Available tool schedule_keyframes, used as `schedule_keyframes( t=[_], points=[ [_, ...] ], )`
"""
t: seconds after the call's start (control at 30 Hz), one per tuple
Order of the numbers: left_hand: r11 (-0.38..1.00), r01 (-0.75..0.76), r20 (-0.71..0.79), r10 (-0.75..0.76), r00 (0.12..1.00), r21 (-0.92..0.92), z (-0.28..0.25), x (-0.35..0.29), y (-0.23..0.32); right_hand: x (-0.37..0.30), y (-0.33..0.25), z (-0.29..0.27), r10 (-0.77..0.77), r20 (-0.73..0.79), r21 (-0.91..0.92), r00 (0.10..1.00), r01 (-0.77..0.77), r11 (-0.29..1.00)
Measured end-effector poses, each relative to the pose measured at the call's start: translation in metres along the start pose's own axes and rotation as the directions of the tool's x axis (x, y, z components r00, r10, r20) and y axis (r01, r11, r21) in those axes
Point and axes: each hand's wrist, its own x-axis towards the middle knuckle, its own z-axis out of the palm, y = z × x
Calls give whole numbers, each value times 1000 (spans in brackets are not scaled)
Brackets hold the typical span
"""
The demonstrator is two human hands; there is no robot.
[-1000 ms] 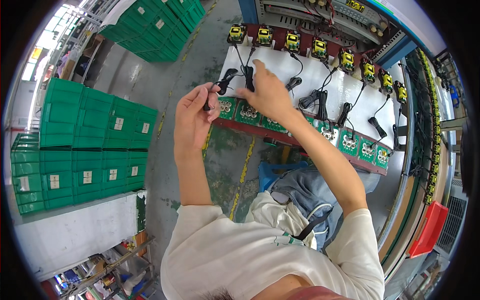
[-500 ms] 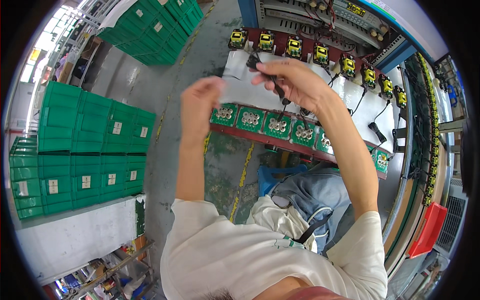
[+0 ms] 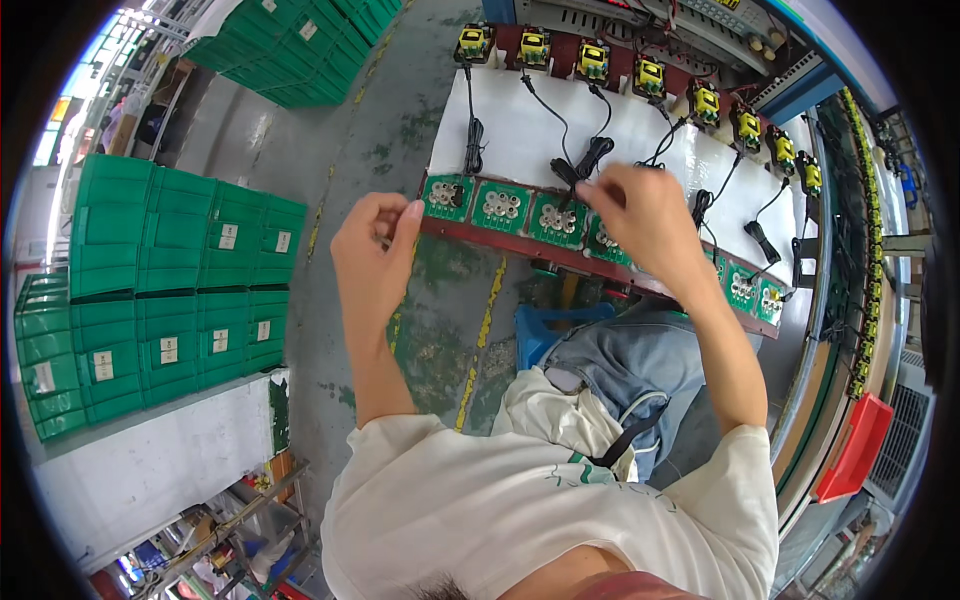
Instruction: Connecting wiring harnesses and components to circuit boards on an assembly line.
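Observation:
My left hand is beside the left end of the board row, next to the first green circuit board. Its fingers are curled, the thumb stands apart, and nothing shows between them. My right hand reaches over the row, thumb and forefinger closed on a black cable just above the third green board. The cable's lower end is partly hidden by the fingers. A tied black cable lies on the white sheet above the first board.
Yellow-and-black power units line the far side of the white sheet, with several black cables running from them. Green crates are stacked at left. A blue stool stands below the bench, a red bin at right.
My right hand has come down from above the white sheet to the third board. My left hand has lowered slightly. A tied cable now lies at the sheet's left.

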Motion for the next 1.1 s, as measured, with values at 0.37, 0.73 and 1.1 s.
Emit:
schedule_keyframes(
  t=[0.37, 0.73, 1.1],
  points=[
    [891, -211, 274, 103, 956, 401, 59, 39, -38, -36, 28, 32, -217, 60, -229, 974, 225, 947],
    [986, -60, 434, -13, 901, 155, 44, 67, -43, 95, -13, 39, -31, 522, 523, 853, -291, 801],
    [716, 537, 587, -219, 779, -445, 13, 90, -58, 102, -1, 67, 19, 569, 519, 822, -378, 767]
  ],
)
